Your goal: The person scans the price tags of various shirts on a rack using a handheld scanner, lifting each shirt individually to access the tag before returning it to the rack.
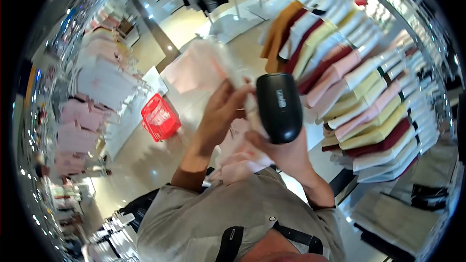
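My left hand (221,111) is in the middle, its fingers closed on a light pink garment (191,70) that spreads out beyond it. A pale, motion-blurred strip of it rises above the fingertips. To the right, a black rounded handheld device (279,109) with small white lettering faces up at me. My right hand (289,153) is under it, closed around it, with most fingers hidden behind. More pale pink cloth (238,162) hangs between my forearms, against my grey shirt (233,204).
A red shopping basket (161,118) stands on the shiny floor to the left. Racks of hanging pink and grey clothes (104,80) line the left side. On the right, a dense rack of cream, maroon and pink garments (374,111) stands close to my right arm.
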### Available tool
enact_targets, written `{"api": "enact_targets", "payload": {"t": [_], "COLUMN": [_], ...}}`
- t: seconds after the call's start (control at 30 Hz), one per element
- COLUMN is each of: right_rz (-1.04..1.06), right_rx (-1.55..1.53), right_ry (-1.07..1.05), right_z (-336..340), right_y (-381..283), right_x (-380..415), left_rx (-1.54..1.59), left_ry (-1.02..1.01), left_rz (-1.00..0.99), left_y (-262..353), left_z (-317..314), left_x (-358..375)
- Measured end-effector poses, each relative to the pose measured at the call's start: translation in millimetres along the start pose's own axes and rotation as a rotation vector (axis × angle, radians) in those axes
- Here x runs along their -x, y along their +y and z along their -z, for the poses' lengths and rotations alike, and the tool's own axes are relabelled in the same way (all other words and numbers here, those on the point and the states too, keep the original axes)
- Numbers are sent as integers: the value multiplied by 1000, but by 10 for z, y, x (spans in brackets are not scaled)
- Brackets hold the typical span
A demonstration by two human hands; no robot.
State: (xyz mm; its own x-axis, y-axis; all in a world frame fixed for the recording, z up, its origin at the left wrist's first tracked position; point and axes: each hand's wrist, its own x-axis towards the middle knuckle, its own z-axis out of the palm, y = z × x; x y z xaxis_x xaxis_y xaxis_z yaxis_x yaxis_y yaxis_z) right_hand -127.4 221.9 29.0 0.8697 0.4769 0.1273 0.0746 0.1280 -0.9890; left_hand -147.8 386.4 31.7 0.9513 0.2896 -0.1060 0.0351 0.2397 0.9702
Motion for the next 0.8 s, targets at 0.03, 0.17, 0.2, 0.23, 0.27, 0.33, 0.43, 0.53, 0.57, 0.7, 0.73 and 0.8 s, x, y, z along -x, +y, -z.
{"api": "enact_targets", "payload": {"t": [0.03,0.17,0.2,0.23,0.27,0.33,0.43,0.53,0.57,0.7,0.73,0.8], "right_rz": [19,31,48,-55,13,155,51,-41,-10,-34,-57,-71], "right_rx": [128,374,419,400,446,538,516,443,435,311,298,373], "right_ry": [16,34,51,28,11,-24,-23,-10,9,57,6,20], "right_z": [5,-134,-200,-265,-314,-362,-466,-521,-526,-394,-327,-138], "right_y": [10,102,93,93,151,352,336,166,134,54,58,238], "right_x": [-28,-186,-231,-288,-333,-441,-557,-641,-662,-596,-572,-440], "left_rx": [18,45,31,19,20,20,93,-67,-150,-672,-779,-1030], "left_ry": [-63,-146,-147,-114,-119,-130,-242,-191,-150,202,60,-246], "left_rz": [-29,-147,-166,-80,-80,-86,-116,-361,-477,-1153,-1175,-1126], "left_y": [-84,-252,-265,-289,-340,-410,-224,-177,-169,405,509,517], "left_z": [74,313,369,433,518,683,862,1139,1248,1476,1559,1785], "left_x": [-79,-300,-345,-392,-445,-568,-664,-871,-974,-1334,-1443,-1697]}}
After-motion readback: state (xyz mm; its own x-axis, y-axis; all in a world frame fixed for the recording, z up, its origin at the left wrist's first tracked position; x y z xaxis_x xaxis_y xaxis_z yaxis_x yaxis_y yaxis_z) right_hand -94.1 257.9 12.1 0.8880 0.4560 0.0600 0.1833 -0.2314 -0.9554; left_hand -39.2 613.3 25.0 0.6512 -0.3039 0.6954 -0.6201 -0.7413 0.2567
